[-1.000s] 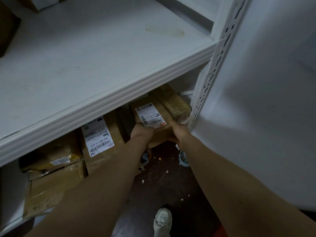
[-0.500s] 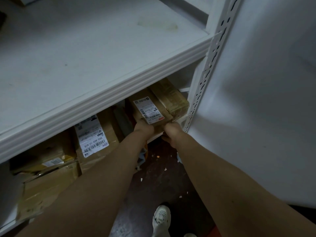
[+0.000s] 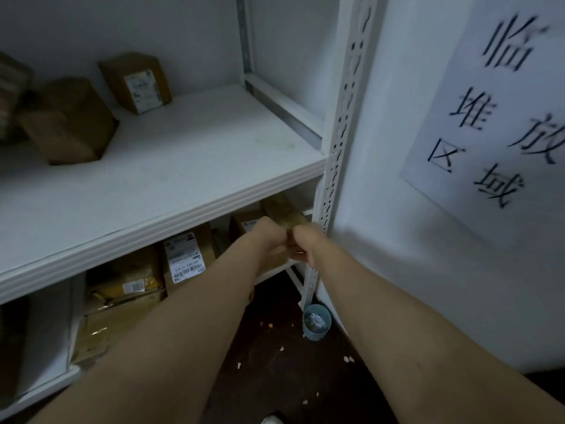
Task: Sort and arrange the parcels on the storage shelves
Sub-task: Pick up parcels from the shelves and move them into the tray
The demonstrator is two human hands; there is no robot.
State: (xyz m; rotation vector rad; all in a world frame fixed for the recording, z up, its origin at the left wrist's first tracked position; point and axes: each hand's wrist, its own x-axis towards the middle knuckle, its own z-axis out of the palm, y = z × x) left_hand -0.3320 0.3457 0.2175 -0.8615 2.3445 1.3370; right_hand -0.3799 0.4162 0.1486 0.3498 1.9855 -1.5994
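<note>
You see brown cardboard parcels with white barcode labels, a white metal shelf, a white paper sign lettered black, and a blue plastic cup on the dark floor.

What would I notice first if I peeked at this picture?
Probably the big white paper sign with bold black characters, stuck on the wall at the right. Next, the left hand and right hand meet at the right end of the lower shelf, gripping a brown parcel. A few brown boxes also sit at the back left of the white upper shelf.
</note>
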